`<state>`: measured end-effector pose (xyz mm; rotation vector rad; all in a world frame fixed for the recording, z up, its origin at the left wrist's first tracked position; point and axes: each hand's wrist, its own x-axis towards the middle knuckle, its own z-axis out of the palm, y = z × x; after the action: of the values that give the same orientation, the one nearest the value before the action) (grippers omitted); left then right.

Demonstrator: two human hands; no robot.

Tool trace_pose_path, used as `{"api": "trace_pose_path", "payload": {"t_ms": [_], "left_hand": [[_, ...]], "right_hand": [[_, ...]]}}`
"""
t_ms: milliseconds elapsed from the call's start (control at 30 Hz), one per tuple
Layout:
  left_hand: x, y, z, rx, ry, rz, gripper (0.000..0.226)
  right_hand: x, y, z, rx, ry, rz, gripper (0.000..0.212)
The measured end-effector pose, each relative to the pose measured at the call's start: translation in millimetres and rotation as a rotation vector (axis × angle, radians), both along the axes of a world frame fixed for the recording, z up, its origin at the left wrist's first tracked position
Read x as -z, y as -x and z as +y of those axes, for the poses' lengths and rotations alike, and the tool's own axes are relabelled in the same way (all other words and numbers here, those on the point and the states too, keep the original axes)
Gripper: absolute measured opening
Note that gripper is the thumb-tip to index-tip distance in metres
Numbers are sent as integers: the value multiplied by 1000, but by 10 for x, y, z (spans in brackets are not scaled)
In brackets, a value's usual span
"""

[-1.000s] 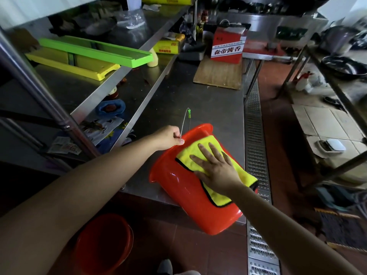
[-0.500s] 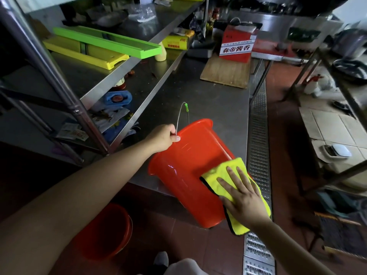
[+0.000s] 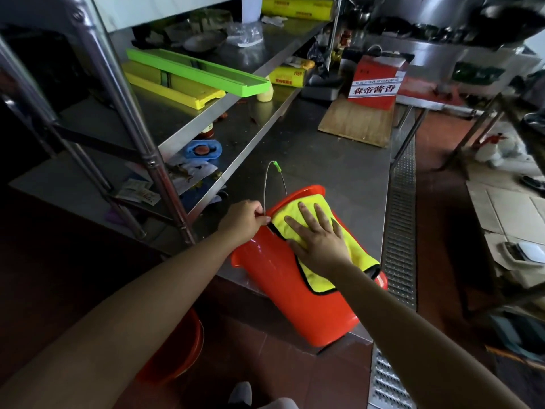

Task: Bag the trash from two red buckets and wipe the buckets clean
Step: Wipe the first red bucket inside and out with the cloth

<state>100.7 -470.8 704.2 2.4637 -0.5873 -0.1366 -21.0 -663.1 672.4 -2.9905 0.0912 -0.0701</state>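
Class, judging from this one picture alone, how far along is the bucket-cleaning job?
Done: no trash shows around the red bucket lying tilted on the steel counter, though its inside is hidden. In hand: the left hand grips its rim while the right hand presses a yellow cloth against its outer wall. Left: probably the second red bucket on the floor.

Your bucket (image 3: 283,290) lay on its side at the near edge of the counter (image 3: 339,169), the cloth (image 3: 351,255) spread on top of it. A second bucket (image 3: 177,349) stood on the floor below, to your left. A cutting board (image 3: 356,122) lay at the counter's far end, a box (image 3: 376,84) behind it.
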Motion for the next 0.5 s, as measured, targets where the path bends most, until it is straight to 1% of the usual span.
{"api": "trace_pose_path", "payload": {"t_ms": [67, 133, 233, 267, 333, 400, 433, 500], "left_hand": [[18, 51, 28, -123, 4, -37, 35], [20, 88, 38, -156, -52, -136, 49], [-44, 59, -6, 8, -248, -274, 60], [-78, 32, -51, 83, -329, -300, 59], [-167, -6, -195, 220, -466, -334, 46], [-259, -20, -367, 285, -525, -296, 38], [-298, -20, -461, 294, -522, -258, 38], [-364, -16, -669, 271, -436, -129, 50]], "right_hand": [[25, 99, 4, -6, 15, -11, 60], [79, 281, -9, -26, 37, -23, 60], [180, 650, -104, -20, 56, -51, 58], [216, 782, -153, -4, 54, -68, 58], [278, 1024, -246, 28, 38, -97, 58], [315, 1206, -310, 49, 30, -104, 58], [325, 1272, -325, 52, 30, -99, 58], [350, 1355, -332, 32, 37, -91, 59]]}}
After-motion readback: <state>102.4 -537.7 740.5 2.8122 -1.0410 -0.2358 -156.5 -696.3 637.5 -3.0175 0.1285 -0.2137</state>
